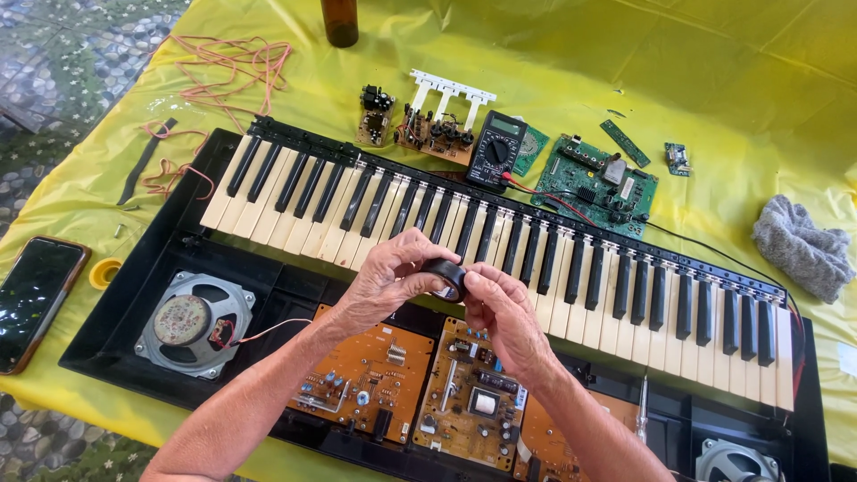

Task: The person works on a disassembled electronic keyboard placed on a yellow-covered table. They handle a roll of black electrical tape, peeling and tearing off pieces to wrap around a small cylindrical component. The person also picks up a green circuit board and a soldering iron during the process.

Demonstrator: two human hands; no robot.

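Both my hands meet over an opened electronic keyboard (625, 295). My left hand (388, 277) and my right hand (504, 312) together hold a small roll of black tape (449, 275), fingers pinching its rim. Beneath them lie the black and white keys and orange circuit boards (361, 379) inside the black case. A round speaker (192, 323) sits at the case's left, with a red wire running to the boards.
A black multimeter (496, 148) with red and black leads, green circuit boards (598, 183), small parts and a brown bottle (339, 20) lie behind the keys on a yellow cloth. A phone (36, 299), yellow tape roll (104, 271), tangled wires (232, 67) at left; grey rag (802, 245) at right.
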